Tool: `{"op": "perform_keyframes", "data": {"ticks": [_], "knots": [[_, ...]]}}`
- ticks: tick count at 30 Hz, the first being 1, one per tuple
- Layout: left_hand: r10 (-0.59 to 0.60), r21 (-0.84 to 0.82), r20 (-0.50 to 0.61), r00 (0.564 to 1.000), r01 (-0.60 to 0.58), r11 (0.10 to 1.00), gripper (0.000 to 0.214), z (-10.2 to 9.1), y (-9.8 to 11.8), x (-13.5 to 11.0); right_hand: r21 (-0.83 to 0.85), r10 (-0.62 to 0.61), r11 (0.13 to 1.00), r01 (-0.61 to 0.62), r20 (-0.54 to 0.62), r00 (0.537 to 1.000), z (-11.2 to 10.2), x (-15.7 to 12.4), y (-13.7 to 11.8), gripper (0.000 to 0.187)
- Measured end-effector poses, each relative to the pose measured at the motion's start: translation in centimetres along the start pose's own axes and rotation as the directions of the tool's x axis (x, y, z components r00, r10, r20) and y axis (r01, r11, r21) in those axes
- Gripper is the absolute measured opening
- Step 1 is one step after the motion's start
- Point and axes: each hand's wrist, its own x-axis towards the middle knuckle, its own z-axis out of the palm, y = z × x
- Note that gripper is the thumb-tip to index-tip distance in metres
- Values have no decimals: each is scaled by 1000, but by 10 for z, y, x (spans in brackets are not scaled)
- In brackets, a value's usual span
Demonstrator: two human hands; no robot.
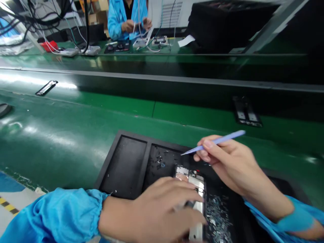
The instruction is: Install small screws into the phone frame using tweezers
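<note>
While the right hand (227,168) pinches blue tweezers (217,141) above a black tray (145,165), the left hand (162,209) clasps a phone (192,177) at lower center.

Along the middle of the view, at 9 to 3 o'clock, runs a long green worktop (76,104), with overhead light glaring off it at 9 o'clock (37,79). A second green worktop (217,47) runs beyond it. At 7 to 8 o'clock, a grey floor (6,221) shows yellow-and-black hazard tape (8,206). A white wall (154,13) with a louvred vent (171,13) stands at 12 o'clock, cardboard boxes (95,10) sit at 11, and black cables (30,17) hang at 10. A grey metal beam (275,27) slants across 2 o'clock.
</note>
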Motion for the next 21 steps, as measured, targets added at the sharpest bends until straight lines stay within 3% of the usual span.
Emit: {"op": "perform_keyframes", "data": {"ticks": [1,2,4,6,9,12,15,18,21], "knots": [[-127,-134,-108,986,112,985,13,-1,-3,3,163,132,977,-136,35,991,1,0,-3,34],[-282,-262,-178,943,231,937,11,-2,-8,6,287,222,926,-245,109,969,3,0,-7,38],[-554,-470,-174,814,426,773,12,-1,-18,12,392,314,836,-386,236,920,9,-3,-13,43],[-658,-601,-68,750,495,627,19,1,-26,15,428,332,792,-435,296,896,15,-6,-17,45],[-668,-689,47,743,508,517,23,1,-31,17,464,313,771,-436,320,894,21,-10,-17,47],[-689,-711,76,721,523,470,29,1,-29,18,469,294,791,-394,274,916,20,-10,-14,45],[-713,-710,72,697,538,455,26,1,-28,19,423,216,867,-262,155,964,17,-10,-12,42],[-730,-695,76,679,561,449,25,1,-29,19,237,61,969,-66,29,998,12,-13,-11,40],[-744,-676,83,663,586,447,27,2,-30,17,9,-97,995,97,-13,995,9,-18,-13,34]]}}
